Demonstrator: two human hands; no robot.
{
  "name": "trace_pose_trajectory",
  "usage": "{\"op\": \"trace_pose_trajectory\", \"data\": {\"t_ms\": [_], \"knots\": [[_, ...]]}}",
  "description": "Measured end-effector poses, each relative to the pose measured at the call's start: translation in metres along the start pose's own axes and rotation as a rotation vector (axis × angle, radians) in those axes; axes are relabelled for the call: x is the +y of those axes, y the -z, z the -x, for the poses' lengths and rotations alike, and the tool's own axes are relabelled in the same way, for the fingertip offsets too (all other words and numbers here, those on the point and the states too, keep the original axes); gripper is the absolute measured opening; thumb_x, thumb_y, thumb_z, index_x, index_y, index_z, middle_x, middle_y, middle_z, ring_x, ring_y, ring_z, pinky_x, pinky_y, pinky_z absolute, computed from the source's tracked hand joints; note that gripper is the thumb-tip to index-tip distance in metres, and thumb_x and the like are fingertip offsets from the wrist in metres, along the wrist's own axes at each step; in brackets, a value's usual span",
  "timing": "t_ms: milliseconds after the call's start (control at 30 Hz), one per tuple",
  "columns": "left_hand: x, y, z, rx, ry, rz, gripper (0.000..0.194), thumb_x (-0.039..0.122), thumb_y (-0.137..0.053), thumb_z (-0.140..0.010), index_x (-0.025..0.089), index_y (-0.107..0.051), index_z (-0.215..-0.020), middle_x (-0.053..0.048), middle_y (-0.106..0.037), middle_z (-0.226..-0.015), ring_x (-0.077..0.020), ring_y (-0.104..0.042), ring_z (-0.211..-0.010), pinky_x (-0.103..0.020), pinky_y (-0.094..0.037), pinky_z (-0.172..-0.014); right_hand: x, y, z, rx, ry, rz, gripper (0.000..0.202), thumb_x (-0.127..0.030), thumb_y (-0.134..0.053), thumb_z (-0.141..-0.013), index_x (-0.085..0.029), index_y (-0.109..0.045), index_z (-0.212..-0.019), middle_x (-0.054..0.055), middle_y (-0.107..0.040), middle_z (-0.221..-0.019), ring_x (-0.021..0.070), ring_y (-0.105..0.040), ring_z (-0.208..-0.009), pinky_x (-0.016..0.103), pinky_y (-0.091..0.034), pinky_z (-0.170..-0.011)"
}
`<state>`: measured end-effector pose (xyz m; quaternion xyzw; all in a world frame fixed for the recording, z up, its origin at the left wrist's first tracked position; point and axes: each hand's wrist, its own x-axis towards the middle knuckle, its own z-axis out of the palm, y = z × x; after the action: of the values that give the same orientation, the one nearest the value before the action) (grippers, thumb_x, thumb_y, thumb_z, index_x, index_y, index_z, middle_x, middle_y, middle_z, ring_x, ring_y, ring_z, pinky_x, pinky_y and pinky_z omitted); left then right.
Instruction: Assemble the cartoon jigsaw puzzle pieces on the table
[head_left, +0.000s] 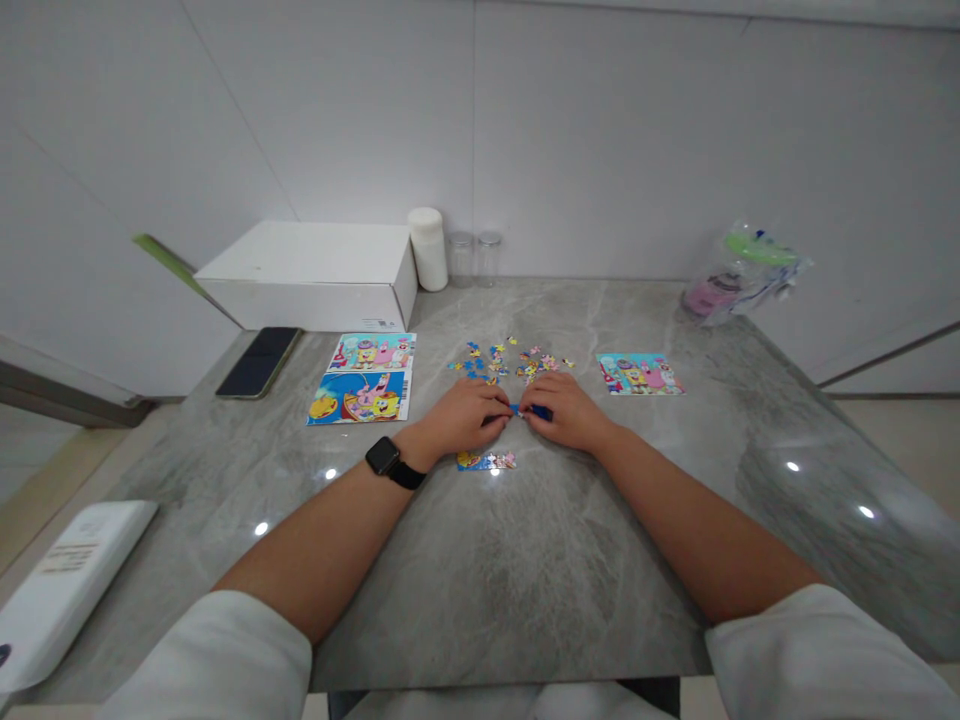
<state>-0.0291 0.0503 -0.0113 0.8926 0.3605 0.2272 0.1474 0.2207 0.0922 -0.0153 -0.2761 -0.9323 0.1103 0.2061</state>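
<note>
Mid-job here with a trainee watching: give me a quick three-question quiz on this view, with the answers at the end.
1. True or false: the loose puzzle pieces lie nearer the wall than the left hand and the right hand do.

2. Which wrist wears the black smartwatch?
A. Right
B. Left
C. Neither

3. Fill in the number: beside the white cylinder, on the side away from the white box, stand ____ clear jars.

Key: 1 true; 2 B; 3 two.
</note>
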Motion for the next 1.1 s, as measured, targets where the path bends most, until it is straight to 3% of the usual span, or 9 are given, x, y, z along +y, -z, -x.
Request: {"op": "trace_pose_trajectory", "data": {"t_ms": [300,600,933,1100], "knots": [[0.003,0.001,0.0,-0.014,-0.011,-0.031,0.026,0.027,-0.059,-0.098,0.026,-0.081,-0.112,-0.007,-0.077,-0.112,-0.0241,-0.069,-0.105,-0.042,-0.047,-0.099,-0.001,0.0,0.001,0.002,-0.006,0.031,0.012,-0.022,-0.068,-0.089,-0.027,-0.077,-0.096,0.006,-0.075,-0.1,0.0279,-0.064,-0.105,0.045,-0.045,-0.097],[0.007,-0.001,0.0,-0.05,-0.018,-0.119,0.029,0.035,-0.058,-0.101,0.028,-0.078,-0.122,-0.008,-0.073,-0.119,-0.0252,-0.064,-0.112,-0.042,-0.046,-0.099,0.0,-0.003,0.003,0.011,-0.031,0.013,0.029,-0.022,-0.068,-0.086,-0.024,-0.072,-0.114,0.009,-0.076,-0.111,0.0296,-0.064,-0.112,0.046,-0.043,-0.101],[0.011,-0.003,0.001,-0.069,-0.011,-0.158,0.032,0.038,-0.058,-0.102,0.027,-0.075,-0.127,-0.008,-0.069,-0.127,-0.0264,-0.061,-0.118,-0.044,-0.044,-0.101,-0.004,0.001,0.003,-0.014,-0.058,0.025,0.032,-0.022,-0.064,-0.084,-0.022,-0.071,-0.116,0.01,-0.075,-0.114,0.0294,-0.064,-0.113,0.045,-0.041,-0.103],[0.012,-0.003,0.001,-0.078,-0.004,-0.183,0.033,0.04,-0.058,-0.102,0.027,-0.074,-0.127,-0.008,-0.069,-0.125,-0.0267,-0.061,-0.117,-0.045,-0.043,-0.1,-0.002,0.003,0.001,0.012,-0.176,0.049,0.03,-0.014,-0.057,-0.083,-0.02,-0.071,-0.109,0.009,-0.075,-0.111,0.0271,-0.065,-0.109,0.04,-0.041,-0.101]]}}
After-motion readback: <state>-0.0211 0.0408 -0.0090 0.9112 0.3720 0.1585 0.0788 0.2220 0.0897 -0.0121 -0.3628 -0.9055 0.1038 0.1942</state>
